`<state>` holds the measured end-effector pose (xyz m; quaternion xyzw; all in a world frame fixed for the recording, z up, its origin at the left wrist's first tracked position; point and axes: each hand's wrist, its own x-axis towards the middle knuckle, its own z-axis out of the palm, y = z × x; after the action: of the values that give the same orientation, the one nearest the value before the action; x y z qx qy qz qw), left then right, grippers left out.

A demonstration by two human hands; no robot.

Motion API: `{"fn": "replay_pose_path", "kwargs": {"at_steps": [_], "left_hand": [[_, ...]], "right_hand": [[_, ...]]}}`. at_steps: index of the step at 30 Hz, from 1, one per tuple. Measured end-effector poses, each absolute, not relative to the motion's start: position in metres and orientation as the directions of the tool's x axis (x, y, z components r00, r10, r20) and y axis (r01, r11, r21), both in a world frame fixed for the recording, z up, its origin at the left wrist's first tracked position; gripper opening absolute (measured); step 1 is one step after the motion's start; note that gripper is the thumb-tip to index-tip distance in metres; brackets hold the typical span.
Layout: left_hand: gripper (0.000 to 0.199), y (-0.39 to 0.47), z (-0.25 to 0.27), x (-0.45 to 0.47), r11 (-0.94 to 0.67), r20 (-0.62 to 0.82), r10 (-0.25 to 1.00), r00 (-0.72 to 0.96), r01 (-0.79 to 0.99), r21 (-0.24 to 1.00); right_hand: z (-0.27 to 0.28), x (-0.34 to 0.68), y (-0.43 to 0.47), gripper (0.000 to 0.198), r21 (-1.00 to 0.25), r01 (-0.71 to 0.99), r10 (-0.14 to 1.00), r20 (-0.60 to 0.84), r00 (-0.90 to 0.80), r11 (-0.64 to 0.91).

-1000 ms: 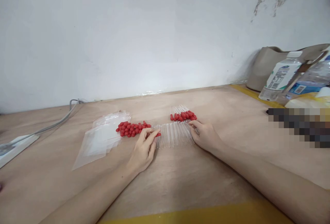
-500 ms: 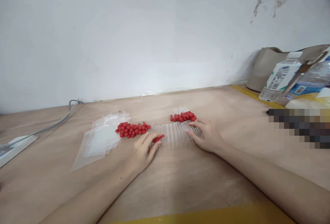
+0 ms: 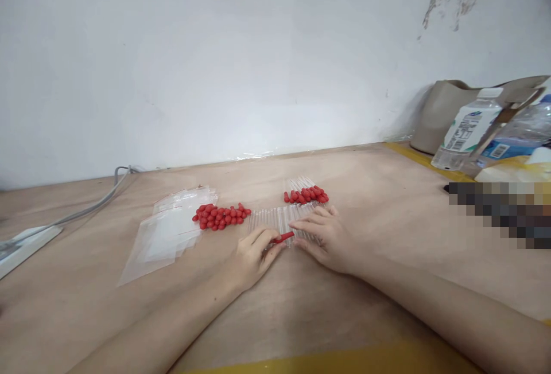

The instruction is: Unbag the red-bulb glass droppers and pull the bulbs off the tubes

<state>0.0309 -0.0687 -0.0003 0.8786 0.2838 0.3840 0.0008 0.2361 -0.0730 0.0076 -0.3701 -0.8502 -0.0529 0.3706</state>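
Between thumb and fingers, my left hand (image 3: 256, 253) pinches a red rubber dropper bulb (image 3: 286, 237), its narrow end pointing right. Close to that end is my right hand (image 3: 325, 236), thumb and index finger apart, with no object visible between them. Both hands are over a row of clear thin tubes (image 3: 271, 219), like glass dropper tubes, laid side by side; my fingers cover part of the row. A pile of red bulbs (image 3: 221, 217) lies left of the tubes. Behind my right hand rests a group of droppers (image 3: 307, 195), red bulbs fitted on clear pointed tubes.
Clear plastic zip bags (image 3: 167, 230) lie stacked at left. A power strip (image 3: 30, 248) with a grey cable (image 3: 92, 207) is at the far left. Bottles (image 3: 467, 130) and a beige container (image 3: 430, 116) stand at the right, past yellow tape (image 3: 413, 156). A white wall (image 3: 258, 64) bounds the back.
My left hand has moved right with the red bulb, which now points slightly upward to the right. My right hand has shifted left and nearer, towards the bulb.
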Motion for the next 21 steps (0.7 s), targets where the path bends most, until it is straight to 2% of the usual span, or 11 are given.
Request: {"fn": "replay_pose_path", "kwargs": {"at_steps": [4,7,9,11,14,17,21], "left_hand": [[0.01,-0.071,-0.002,0.033,-0.855,0.679,0.477,0.558,0.474,0.211],[0.017,-0.071,-0.002,0.032,-0.85,0.703,0.461,0.542,0.499,0.172],[0.019,-0.07,-0.001,0.032,-0.848,0.711,0.445,0.545,0.511,0.14],[0.016,-0.07,0.0,0.032,-0.848,0.7,0.441,0.562,0.517,0.118],[0.012,-0.071,0.0,0.031,-0.839,0.671,0.46,0.582,0.533,0.113],[0.009,-0.071,0.002,0.03,-0.832,0.654,0.471,0.591,0.544,0.107],[0.009,-0.065,0.015,0.032,-0.8,0.612,0.499,0.613,0.597,0.054]], "right_hand": [[0.005,0.232,-0.071,0.015,-0.097,0.642,0.515,0.692,-0.507,0.761],[0.006,0.247,-0.063,0.014,-0.152,0.695,0.594,0.662,-0.456,0.702],[0.008,0.264,-0.055,0.015,-0.263,0.787,0.725,0.615,-0.309,0.559],[0.011,0.283,-0.047,0.014,-0.391,0.856,0.847,0.523,-0.096,0.339],[0.012,0.303,-0.037,0.015,-0.486,0.872,0.931,0.342,0.129,0.058],[0.012,0.307,-0.032,0.017,-0.482,0.875,0.948,0.265,0.178,-0.03],[0.012,0.303,-0.031,0.018,-0.478,0.878,0.956,0.242,0.164,-0.029]]}}
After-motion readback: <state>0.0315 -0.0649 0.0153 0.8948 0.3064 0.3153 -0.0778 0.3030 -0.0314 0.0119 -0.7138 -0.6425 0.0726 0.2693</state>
